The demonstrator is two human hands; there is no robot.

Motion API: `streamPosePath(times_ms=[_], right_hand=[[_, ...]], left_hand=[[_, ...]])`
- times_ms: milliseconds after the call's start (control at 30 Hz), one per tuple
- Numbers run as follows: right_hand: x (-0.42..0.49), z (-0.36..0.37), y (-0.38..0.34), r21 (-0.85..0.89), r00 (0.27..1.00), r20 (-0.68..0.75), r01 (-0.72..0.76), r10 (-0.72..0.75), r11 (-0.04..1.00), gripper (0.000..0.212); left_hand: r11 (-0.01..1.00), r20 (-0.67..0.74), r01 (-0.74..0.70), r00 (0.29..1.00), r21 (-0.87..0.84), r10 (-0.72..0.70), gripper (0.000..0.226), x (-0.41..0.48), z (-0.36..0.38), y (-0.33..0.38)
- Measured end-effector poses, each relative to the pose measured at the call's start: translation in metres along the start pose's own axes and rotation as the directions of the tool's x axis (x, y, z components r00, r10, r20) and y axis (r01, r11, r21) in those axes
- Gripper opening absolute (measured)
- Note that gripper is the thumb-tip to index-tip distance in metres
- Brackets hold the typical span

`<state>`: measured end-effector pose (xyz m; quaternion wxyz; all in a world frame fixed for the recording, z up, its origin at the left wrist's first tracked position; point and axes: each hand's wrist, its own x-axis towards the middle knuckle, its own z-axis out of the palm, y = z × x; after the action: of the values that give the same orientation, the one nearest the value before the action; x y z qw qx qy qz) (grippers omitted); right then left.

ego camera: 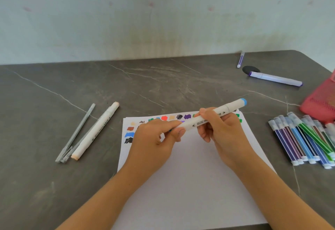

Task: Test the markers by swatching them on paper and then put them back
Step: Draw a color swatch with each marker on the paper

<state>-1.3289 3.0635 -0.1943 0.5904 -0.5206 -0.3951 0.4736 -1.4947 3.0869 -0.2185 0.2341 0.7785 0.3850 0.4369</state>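
A white double-ended marker with a blue cap (226,111) is held slanted above the white paper (190,175). My right hand (219,131) grips its middle. My left hand (154,139) pinches its lower end between thumb and fingers, hiding that tip. Colour swatches (164,118) run along the paper's top edge and down its left side. A bundle of thin coloured markers (304,139) lies to the right of the paper.
A white marker with peach caps (96,131) and grey pens (76,133) lie left of the paper. Two purple-capped markers (275,79) (240,59) and a black oval object (251,69) sit far right. A red mesh pouch (322,102) is at the right edge.
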Motion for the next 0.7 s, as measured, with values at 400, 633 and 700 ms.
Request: streamPosePath(times_ms=[400, 633, 700], right_hand=[[-0.0003, -0.0023, -0.0002, 0.014, 0.999, -0.051, 0.001, 0.000, 1.000, 0.028], [-0.0013, 0.0034, 0.0022, 0.024, 0.990, -0.138, -0.029, 0.032, 0.999, 0.028], [-0.0010, 0.0025, 0.0021, 0.031, 0.987, -0.152, -0.046, 0.050, 0.998, 0.030]], left_hand=[[0.985, -0.047, -0.144, 0.988, 0.091, 0.149, 0.028, 0.0026, 0.0045, 0.0018], [0.948, -0.103, -0.216, 0.964, 0.233, 0.245, 0.028, 0.0017, 0.0079, 0.0007], [0.940, -0.097, -0.238, 0.958, 0.245, 0.268, 0.029, 0.0021, 0.0094, 0.0011]])
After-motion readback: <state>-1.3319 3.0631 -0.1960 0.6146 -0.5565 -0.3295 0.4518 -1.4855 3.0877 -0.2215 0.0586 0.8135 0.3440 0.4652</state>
